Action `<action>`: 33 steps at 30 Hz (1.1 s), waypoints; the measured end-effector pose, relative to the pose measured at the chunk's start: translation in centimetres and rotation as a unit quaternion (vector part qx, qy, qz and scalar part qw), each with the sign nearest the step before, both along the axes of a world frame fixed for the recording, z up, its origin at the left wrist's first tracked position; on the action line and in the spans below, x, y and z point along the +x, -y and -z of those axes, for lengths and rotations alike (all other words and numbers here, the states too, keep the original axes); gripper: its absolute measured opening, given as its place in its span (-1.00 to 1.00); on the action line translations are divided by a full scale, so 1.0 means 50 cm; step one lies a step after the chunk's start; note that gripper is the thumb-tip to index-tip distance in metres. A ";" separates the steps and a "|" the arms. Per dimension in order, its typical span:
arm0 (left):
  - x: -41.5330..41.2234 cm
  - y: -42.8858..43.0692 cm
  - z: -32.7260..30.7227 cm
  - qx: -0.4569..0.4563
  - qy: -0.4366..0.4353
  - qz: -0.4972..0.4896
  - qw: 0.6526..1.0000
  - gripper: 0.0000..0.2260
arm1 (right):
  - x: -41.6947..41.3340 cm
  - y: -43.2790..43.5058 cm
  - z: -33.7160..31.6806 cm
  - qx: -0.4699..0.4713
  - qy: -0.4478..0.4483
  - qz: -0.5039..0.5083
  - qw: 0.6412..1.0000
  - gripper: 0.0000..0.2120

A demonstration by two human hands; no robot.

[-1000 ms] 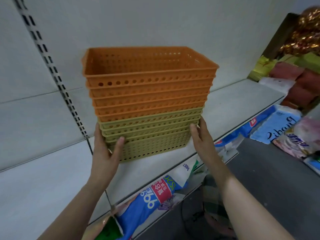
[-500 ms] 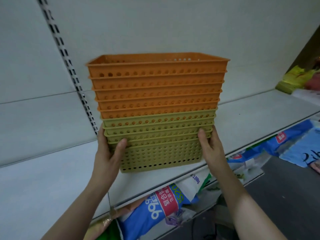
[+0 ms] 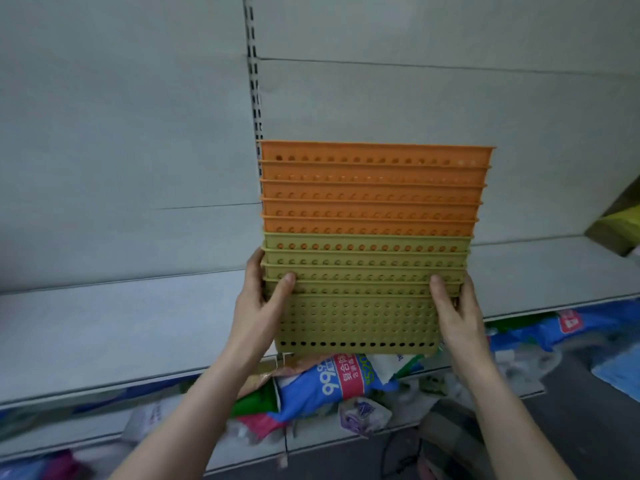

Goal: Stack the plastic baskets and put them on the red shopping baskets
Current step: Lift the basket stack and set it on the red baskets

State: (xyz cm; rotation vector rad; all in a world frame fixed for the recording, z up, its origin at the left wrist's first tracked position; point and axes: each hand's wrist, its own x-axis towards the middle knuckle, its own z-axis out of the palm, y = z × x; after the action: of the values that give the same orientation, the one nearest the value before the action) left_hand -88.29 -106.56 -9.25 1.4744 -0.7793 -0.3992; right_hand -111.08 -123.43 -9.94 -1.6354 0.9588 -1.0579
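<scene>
A nested stack of perforated plastic baskets [image 3: 367, 244] hangs in the air in front of the white shelf. Several orange baskets [image 3: 374, 188] form the upper part and several olive-green baskets [image 3: 360, 313] the lower part. My left hand [image 3: 263, 306] grips the stack's left side at the lowest green baskets, thumb on the front wall. On the right side my right hand [image 3: 457, 310] grips the same baskets. The stack's bottom edge is past the shelf's front edge. No red shopping baskets are in view.
A white shelf board [image 3: 104, 327] runs across the view, with a slotted upright rail [image 3: 254, 81] on the back wall. Below lie blue and white packaged goods [image 3: 339, 379] on a lower shelf. Yellow-green packs [image 3: 620, 226] sit at far right. Dark floor [image 3: 588, 403] lies lower right.
Both hands have lifted the stack off the shelf and drawn it toward me. The view has swung left, so the stack faces me squarely and the right-hand goods have slid out of view.
</scene>
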 end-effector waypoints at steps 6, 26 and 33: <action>-0.035 -0.107 -0.078 -0.026 0.011 -0.018 0.999 -0.52 | -0.019 -0.079 -0.103 -0.032 0.017 -0.059 0.998 -0.25; 0.197 -0.741 -0.161 -0.071 0.064 -0.163 0.982 -0.46 | 0.318 -0.598 -0.228 -0.117 0.051 -0.176 0.976 -0.23; 0.366 -1.012 -0.186 -0.049 0.058 -0.213 0.974 -0.37 | 0.528 -0.830 -0.243 -0.106 0.076 -0.226 0.965 -0.24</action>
State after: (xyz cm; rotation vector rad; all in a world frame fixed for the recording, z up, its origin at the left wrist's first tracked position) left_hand -69.99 -55.96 0.04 1.5339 -0.5432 0.0502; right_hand -84.67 -81.95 2.19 -1.8032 0.3506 -0.9717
